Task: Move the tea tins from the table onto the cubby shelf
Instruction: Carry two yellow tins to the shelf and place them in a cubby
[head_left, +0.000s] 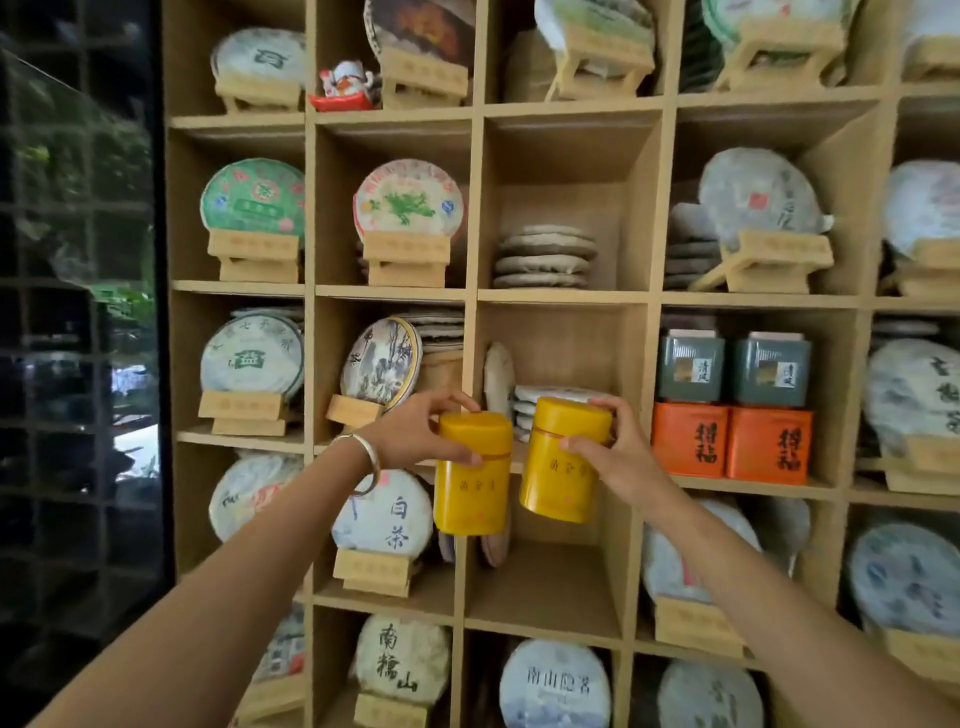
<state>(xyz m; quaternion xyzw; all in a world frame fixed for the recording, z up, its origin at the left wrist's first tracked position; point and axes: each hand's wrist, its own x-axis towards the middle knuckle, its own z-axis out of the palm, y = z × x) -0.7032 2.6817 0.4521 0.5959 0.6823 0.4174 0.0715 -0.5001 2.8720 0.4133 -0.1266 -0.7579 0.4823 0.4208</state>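
I hold two yellow tea tins up in front of the wooden cubby shelf (566, 297). My left hand (415, 434) grips the lid end of the left yellow tin (471, 486). My right hand (618, 457) grips the top of the right yellow tin (563, 467), which tilts slightly. Both tins hang in the air before the middle cubby, whose floor edge is level with their upper halves. That cubby holds a leaning tea cake (498, 379) and a low stack of cakes (535, 400) behind the tins.
Two green tins (732, 370) stand on two orange tins (732, 441) in the cubby to the right. Round wrapped tea cakes on wooden stands fill most other cubbies. The cubby below the tins (545, 587) has bare floor. A dark glass wall (78, 338) is at left.
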